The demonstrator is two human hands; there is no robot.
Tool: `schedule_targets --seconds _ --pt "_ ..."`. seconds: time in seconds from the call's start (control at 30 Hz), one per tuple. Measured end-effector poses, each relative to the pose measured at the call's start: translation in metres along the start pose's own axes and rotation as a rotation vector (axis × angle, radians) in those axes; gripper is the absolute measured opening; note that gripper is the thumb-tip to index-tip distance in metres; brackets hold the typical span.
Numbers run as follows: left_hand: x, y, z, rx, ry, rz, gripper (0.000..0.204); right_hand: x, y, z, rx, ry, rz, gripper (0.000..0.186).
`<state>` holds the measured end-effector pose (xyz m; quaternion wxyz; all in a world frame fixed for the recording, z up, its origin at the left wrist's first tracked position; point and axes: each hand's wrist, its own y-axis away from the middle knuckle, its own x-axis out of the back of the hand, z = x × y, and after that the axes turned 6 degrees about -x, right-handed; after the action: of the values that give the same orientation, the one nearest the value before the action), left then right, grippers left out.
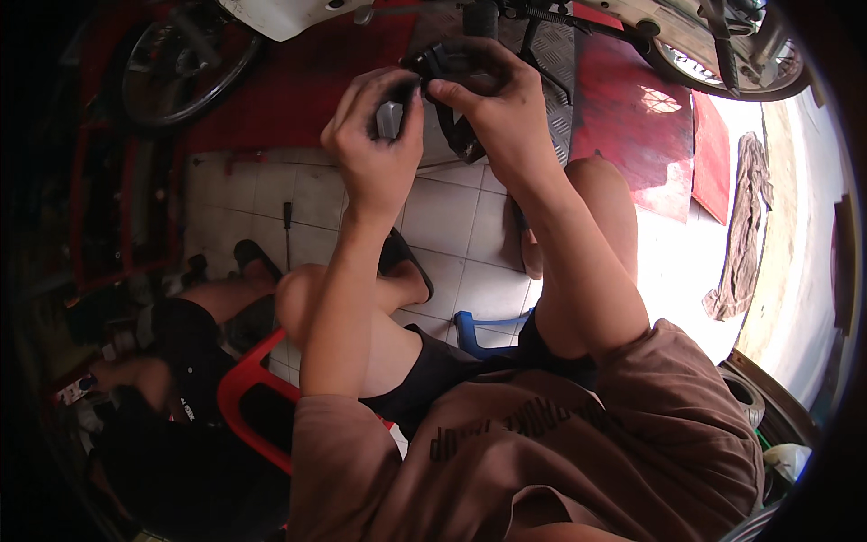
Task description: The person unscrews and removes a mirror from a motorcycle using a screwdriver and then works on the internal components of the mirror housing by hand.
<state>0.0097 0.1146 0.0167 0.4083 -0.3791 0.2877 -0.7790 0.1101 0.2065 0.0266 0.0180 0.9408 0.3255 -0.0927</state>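
Note:
Both my hands are raised in front of the motorcycle (289, 16), close together at the top middle. My left hand (375, 135) is curled, with dark grime on the fingers. Inside its curl shows a grey, smooth-sided piece (389, 119); its kind I cannot make out. My right hand (506, 95) pinches a black part (433, 63) between thumb and fingers, and the fingertips of my left hand meet it. Its full shape is hidden by the fingers. A dark curved piece (462, 140) shows below my right hand; I cannot tell whether it joins the held part.
Red platforms (623, 117) with a metal tread plate (555, 126) lie under the motorcycle. A screwdriver (288, 221) lies on the tiled floor (438, 212). A person (181, 352) sits at left by a red chair (244, 384). A blue stool (479, 334) is below me; a brown cloth (745, 226) lies right.

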Motion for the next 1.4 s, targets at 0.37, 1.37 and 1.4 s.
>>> schedule_targets --seconds 0.37,1.37,1.4 --pt "-0.004 -0.003 -0.002 -0.091 0.033 0.024 0.016 0.005 0.003 -0.002 -0.112 -0.188 0.004 0.037" --pt "0.012 -0.001 -0.005 -0.145 -0.210 0.006 0.013 -0.011 0.002 0.009 -0.101 -0.213 -0.042 0.034" --pt "0.014 0.001 -0.003 -0.149 -0.211 0.012 0.013 -0.012 0.005 0.008 -0.127 -0.228 -0.045 0.035"
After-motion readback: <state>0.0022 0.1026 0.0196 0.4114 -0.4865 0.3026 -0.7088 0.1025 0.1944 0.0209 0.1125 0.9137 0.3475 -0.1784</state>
